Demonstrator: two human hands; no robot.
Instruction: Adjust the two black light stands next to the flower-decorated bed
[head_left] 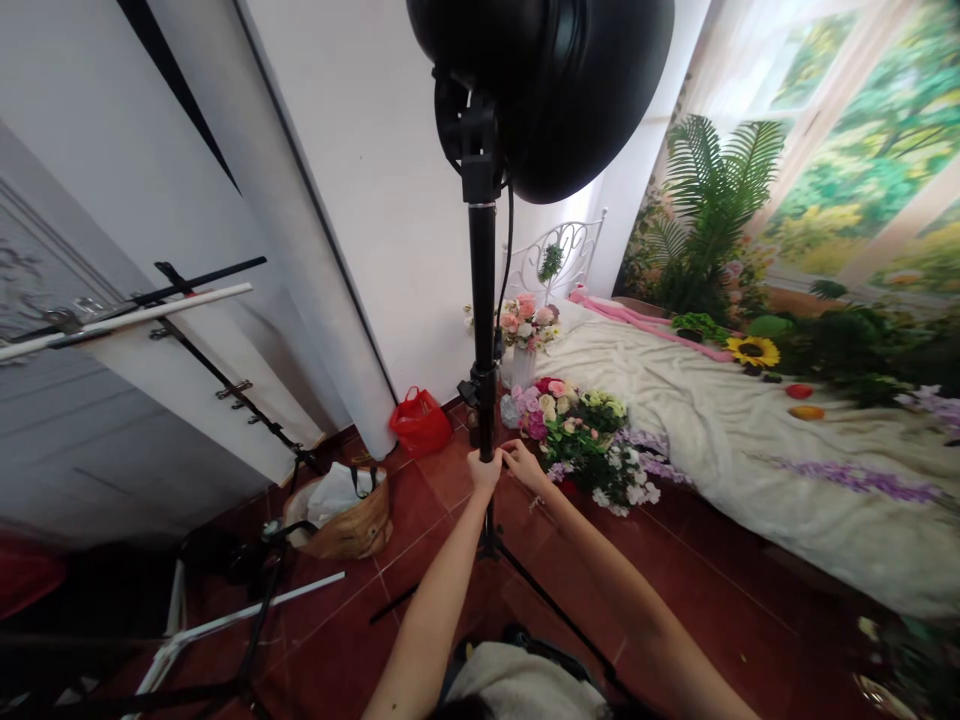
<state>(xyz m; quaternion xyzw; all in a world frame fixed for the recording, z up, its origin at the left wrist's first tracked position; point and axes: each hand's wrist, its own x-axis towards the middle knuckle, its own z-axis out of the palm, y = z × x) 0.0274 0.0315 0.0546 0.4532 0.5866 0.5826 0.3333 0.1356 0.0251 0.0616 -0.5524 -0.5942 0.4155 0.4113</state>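
A tall black light stand [484,270] rises upright in front of me, with a big black studio lamp [570,90] at its top. My left hand [484,470] is closed around the pole low down, below the black clamp collar [475,388]. Close beside it on the right, my right hand [522,466] has its fingers bent and drawn together against the pole's side. Whatever they pinch there is too small to make out. A cable hangs along the pole, and the stand's legs [551,600] spread over the floor below.
Artificial flowers [577,430] stand right of the pole beside a bed [622,365] with a cream blanket. To the left are a red bag [421,422], a woven basket [352,525], a white bar [262,605] and a clamp-fitted rack [225,385]. Red tiles [420,510] cover the floor.
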